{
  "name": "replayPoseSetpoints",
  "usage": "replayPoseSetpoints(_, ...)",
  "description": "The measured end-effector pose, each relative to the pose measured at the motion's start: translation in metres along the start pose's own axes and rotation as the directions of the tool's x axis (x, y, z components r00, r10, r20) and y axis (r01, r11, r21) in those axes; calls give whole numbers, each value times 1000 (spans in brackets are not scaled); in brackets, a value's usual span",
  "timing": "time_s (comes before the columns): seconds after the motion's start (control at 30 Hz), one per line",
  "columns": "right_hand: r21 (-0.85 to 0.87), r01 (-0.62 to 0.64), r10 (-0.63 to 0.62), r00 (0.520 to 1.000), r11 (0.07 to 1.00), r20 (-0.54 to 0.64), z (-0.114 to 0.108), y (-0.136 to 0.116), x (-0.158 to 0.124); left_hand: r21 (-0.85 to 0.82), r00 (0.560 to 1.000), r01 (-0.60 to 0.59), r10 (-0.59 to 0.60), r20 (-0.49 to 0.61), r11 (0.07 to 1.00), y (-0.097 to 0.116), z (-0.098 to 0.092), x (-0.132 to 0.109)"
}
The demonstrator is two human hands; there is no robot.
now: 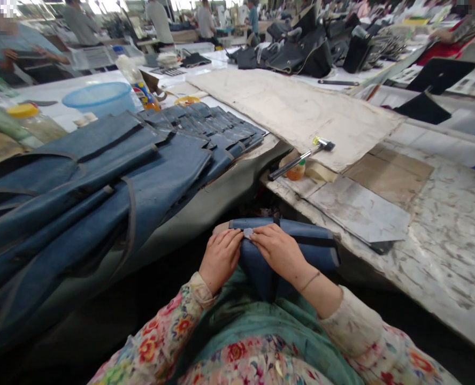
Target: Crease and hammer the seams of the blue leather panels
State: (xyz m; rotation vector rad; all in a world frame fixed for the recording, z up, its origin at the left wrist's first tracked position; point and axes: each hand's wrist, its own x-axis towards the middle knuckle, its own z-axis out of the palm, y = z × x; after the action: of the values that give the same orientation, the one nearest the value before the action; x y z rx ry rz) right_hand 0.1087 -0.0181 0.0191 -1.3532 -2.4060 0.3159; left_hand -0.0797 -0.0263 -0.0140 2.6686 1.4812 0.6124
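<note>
A folded dark blue leather piece (301,243) with black edging lies in my lap, below the table edge. My left hand (220,258) and my right hand (278,250) both rest on it, fingers curled. Between their fingertips sits a small grey metal part (247,232), pinched against the piece. Both sleeves are floral; a green cloth (237,313) lies under the piece.
Several blue leather panels (81,182) are laid out at the left. A hammer (301,156) lies on the worktable by a small orange glue pot (296,171). A grey slab (358,211) sits on the table's near edge. A blue bowl (100,97), bottles and other people stand further back.
</note>
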Motion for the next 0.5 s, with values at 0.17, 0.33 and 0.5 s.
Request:
replayPoseSetpoints(0.17,-3,58,-58,998,998,15,9,-12,16,-48,997,80,-81,-10,996,-14,-5,-10)
replayPoseSetpoints(0.33,-5,79,-79,997,997,26,17,-25,28,-149,975,195,-208,-77,969,-19,-2,-17)
replayPoseSetpoints(0.5,23,72,-73,997,997,34,18,-25,30,-152,967,228,-242,-84,962,-12,2,-17)
